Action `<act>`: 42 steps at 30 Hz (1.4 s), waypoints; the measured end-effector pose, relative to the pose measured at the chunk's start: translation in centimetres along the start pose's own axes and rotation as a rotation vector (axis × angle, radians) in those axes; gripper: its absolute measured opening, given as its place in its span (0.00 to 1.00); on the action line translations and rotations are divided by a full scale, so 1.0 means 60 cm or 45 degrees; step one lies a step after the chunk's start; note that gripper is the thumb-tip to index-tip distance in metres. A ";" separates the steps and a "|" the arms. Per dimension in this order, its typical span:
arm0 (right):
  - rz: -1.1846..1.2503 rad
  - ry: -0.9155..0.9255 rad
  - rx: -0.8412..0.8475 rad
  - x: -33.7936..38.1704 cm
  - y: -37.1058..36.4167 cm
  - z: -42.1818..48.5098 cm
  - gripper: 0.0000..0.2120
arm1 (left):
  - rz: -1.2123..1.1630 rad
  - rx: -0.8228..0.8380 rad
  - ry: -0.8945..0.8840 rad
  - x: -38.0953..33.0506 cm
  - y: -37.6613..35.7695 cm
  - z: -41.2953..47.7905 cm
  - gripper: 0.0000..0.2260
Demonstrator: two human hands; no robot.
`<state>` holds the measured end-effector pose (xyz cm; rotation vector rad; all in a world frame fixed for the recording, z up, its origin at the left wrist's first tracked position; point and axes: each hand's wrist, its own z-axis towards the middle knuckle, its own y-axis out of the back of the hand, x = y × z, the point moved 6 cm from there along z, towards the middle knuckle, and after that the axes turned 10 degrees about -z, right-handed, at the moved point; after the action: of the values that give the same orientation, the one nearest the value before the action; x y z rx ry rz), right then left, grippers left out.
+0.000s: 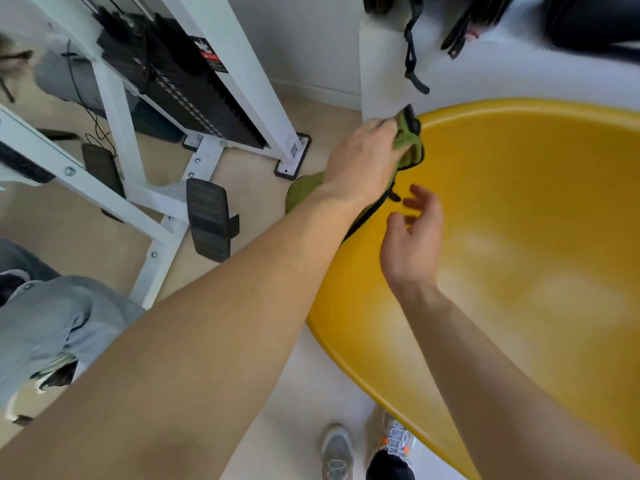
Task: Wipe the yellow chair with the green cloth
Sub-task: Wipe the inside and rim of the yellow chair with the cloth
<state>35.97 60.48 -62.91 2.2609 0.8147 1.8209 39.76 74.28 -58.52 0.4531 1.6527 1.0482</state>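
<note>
The left hand [360,161] grips the soft, limp cloth [410,143] bunched over the chair's [519,220] left rim, best held wadded, while the right hand [412,244] hovers open-fingered beside it.

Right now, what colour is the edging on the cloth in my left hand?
Black edging on the green cloth, clearest in the head view where it hangs over the yellow plastic chair rim.

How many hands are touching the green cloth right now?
1. The left hand grips the green cloth at the yellow chair rim; the right hand hovers open just below, apart from it.
</note>
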 end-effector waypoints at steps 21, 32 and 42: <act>-1.535 1.347 0.165 0.092 -0.029 0.160 0.27 | -0.428 -0.233 0.352 0.087 0.022 -0.050 0.13; -1.532 0.839 0.141 0.110 0.006 0.224 0.29 | -0.336 -0.009 0.531 0.096 -0.030 -0.028 0.20; -1.601 1.095 0.137 0.085 0.029 0.232 0.31 | -0.123 -0.165 0.594 0.048 -0.012 -0.024 0.16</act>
<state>50.19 64.67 -61.44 0.4232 1.8396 1.8479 37.56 75.44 -60.74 0.0392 1.9743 1.2424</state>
